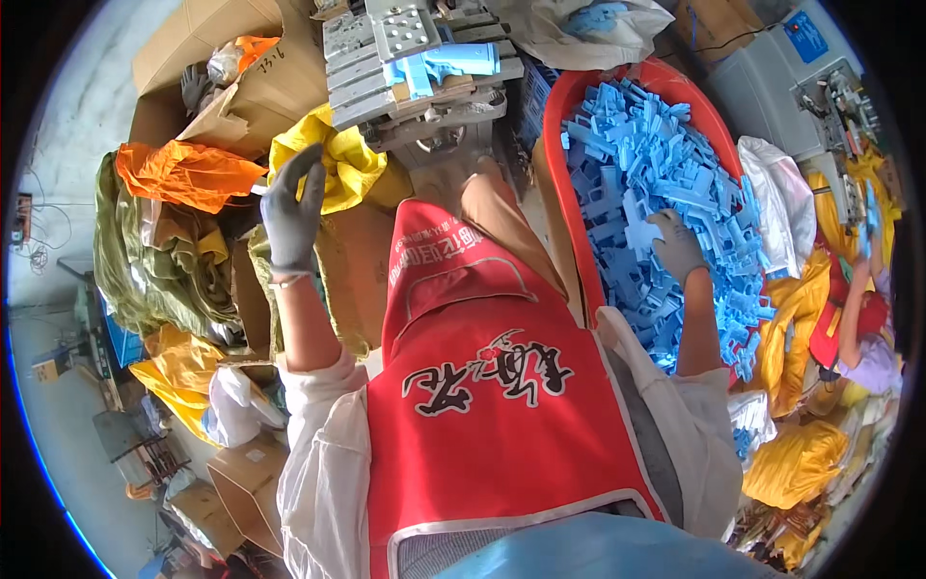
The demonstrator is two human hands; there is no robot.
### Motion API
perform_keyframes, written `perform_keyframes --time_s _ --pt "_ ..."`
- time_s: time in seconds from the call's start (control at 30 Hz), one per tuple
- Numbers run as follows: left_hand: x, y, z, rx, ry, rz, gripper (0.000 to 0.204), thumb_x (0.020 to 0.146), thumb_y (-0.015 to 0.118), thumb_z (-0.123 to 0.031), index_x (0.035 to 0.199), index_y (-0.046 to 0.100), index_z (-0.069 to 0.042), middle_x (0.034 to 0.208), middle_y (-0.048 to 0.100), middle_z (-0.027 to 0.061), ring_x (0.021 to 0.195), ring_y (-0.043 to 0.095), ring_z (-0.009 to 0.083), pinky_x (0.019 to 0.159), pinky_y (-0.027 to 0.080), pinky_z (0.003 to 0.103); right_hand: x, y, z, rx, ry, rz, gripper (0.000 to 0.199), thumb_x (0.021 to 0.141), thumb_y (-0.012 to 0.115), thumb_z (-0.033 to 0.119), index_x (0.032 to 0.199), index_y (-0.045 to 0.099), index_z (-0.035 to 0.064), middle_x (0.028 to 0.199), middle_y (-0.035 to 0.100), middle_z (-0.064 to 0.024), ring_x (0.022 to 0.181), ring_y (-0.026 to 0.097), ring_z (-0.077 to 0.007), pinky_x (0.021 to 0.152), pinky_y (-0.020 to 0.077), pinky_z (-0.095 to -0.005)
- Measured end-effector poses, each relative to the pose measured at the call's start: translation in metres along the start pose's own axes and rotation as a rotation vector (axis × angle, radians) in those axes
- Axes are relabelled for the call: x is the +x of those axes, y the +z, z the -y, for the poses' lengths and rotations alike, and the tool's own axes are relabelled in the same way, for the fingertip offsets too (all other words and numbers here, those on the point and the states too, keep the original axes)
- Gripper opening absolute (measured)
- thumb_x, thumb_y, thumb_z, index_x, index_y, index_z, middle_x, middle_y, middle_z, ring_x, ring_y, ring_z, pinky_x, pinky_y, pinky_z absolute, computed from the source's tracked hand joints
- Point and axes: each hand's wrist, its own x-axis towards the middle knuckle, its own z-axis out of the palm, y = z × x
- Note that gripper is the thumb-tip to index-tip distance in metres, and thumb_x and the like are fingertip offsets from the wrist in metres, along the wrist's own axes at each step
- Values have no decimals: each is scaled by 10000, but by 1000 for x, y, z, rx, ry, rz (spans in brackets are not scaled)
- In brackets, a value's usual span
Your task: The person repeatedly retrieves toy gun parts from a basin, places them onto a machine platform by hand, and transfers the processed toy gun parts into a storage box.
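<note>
My left hand (292,212), in a grey glove, is raised beside a yellow sack (338,159). Its fingers and thumb are apart, with nothing between them. On the right, a long red tub (555,125) is heaped with light-blue plastic toy-gun parts (666,145). Over the heap, my right hand (680,246), also in a grey glove, has its fingers closed on one pale blue toy-gun part (640,230). Ahead of me, another blue toy-gun piece (449,64) lies on a metal machine table (352,87), next to a perforated metal plate (400,34).
An open cardboard box (174,48) stands at the far left. Below it are an orange sack (183,174) and an olive-green sack (159,256). A white sack (588,34) lies behind the tub. A co-worker's arm (851,314) shows at the right, beside yellow sacks (796,309).
</note>
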Motion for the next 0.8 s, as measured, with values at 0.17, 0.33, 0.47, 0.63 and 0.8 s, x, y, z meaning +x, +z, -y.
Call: perform_keyframes --time_s 0.17,0.33,0.47,0.63,0.8 --pt "58 18 -34 -4 229 58 279 863 636 -125 1126 638 -33 1054 681 126 973 653 229 866 487 316 -1 -16 23 262 -139 -398 422 790 622 66 1208 562 79 1174 595 -121 1101 576 -294 920 452 -347" --pt "106 48 -33 45 310 237 364 814 685 -156 1160 616 -66 1046 683 123 974 659 227 841 503 326 4 -25 57 895 45 -296 410 848 559 25 1255 518 -6 1141 580 -78 868 528 -119 786 447 -259" --pt "121 48 -44 -58 210 421 392 772 716 -135 1146 619 -65 1034 690 109 960 666 209 823 513 321 27 -18 74 1032 -262 -470 299 888 501 -35 1183 531 -66 1176 542 -90 756 462 -102 679 443 -236" --pt "93 26 -23 -98 308 158 368 772 724 -76 1122 628 -22 1015 692 92 933 671 168 823 505 278 71 -53 152 1299 -559 -388 317 893 540 2 1202 519 -63 1047 544 -74 779 490 -104 678 433 -232" --pt "2 -21 70 -149 -116 -104 320 811 699 -105 1109 640 -8 1013 683 68 897 637 118 826 494 260 125 -74 227 1237 -676 -160 347 900 595 116 1238 550 47 824 563 9 682 497 -80 608 420 -227"
